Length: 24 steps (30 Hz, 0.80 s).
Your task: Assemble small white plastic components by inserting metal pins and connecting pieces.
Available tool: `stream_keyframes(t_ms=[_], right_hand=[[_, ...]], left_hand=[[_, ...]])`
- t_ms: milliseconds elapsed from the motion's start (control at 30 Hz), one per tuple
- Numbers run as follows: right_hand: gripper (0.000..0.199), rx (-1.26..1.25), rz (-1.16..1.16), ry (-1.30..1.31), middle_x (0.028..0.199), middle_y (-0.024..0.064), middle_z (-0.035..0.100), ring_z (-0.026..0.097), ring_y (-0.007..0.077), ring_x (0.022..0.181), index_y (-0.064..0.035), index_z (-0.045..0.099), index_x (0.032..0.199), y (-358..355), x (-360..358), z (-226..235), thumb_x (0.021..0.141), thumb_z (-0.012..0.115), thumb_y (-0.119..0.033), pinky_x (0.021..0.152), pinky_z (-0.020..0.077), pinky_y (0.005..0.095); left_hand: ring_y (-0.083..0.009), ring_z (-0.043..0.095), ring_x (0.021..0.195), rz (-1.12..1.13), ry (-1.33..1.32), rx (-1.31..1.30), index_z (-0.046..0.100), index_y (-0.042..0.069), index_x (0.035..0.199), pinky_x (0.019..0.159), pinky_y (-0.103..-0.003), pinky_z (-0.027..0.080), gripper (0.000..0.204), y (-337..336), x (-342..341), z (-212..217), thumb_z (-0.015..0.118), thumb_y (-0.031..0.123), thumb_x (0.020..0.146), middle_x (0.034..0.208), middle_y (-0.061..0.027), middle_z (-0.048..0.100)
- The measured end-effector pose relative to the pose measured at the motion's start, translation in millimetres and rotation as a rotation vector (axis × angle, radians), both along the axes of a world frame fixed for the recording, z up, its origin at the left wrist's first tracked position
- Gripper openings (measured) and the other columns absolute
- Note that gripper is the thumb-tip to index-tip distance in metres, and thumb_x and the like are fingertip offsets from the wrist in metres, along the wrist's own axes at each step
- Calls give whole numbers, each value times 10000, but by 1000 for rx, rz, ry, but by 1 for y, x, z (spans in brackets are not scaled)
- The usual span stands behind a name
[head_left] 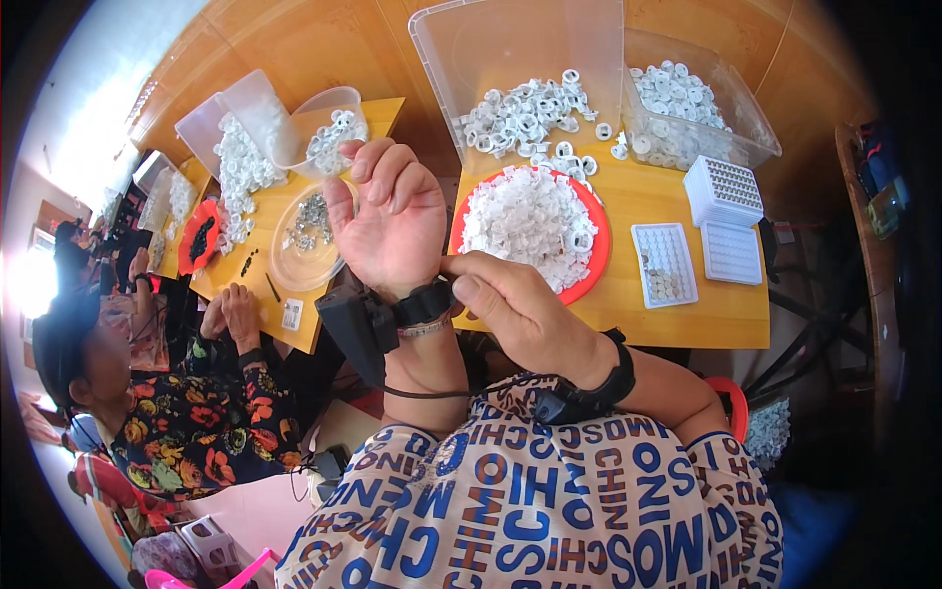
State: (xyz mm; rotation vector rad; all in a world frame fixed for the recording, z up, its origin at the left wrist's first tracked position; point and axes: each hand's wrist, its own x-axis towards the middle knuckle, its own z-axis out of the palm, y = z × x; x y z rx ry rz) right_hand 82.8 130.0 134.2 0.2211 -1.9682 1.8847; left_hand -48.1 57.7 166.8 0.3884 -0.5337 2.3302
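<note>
Wooden flooring runs behind two yellow tables; mine stands ahead to the right, its near edge just past my wrists, and a co-worker's table stands to my left with a narrow gap between them. At the far edge of my table stand two clear plastic bins, both holding white ring-shaped parts. Nearer, a round red tray is heaped with small white pieces and reaches almost to the front edge. To its right lie white grid trays (one stacked, two flat), leaving bare tabletop along the right and near edges.

I hold my left hand raised, palm toward me, fingers loosely curled and gripping nothing. Around its wrist sits a black strap with a black boxy device on the outer side. My right hand pinches that strap between thumb and fingers. The co-worker's hands rest at their table's near edge.
</note>
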Motion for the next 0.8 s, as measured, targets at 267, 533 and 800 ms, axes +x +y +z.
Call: stream_keyframes(t_ms=[267,533,800], right_hand=[[257,-12,-112,-77,867,130,640,627,187,765,27,590,1070,3,6,7,943,552,-194,675,486,291],[434,176,-233,144,970,97,600,641,186,785,-37,562,1122,-3,6,4,743,761,-103,680,504,281],[430,257,-317,152,945,88,596,644,204,784,-43,559,1058,-3,5,4,700,792,-99,669,507,302]], left_hand=[[-151,410,641,-5,-28,-14,531,28,1025,558,-286,338,324,1,2,-1,448,323,921,788,-43,459],[-164,397,646,-6,-49,-61,532,30,1019,562,-290,338,352,3,-2,-9,441,355,920,784,-46,454],[-178,399,652,48,-71,-160,535,14,982,557,-301,346,361,9,-4,-20,439,354,907,785,-59,461]])
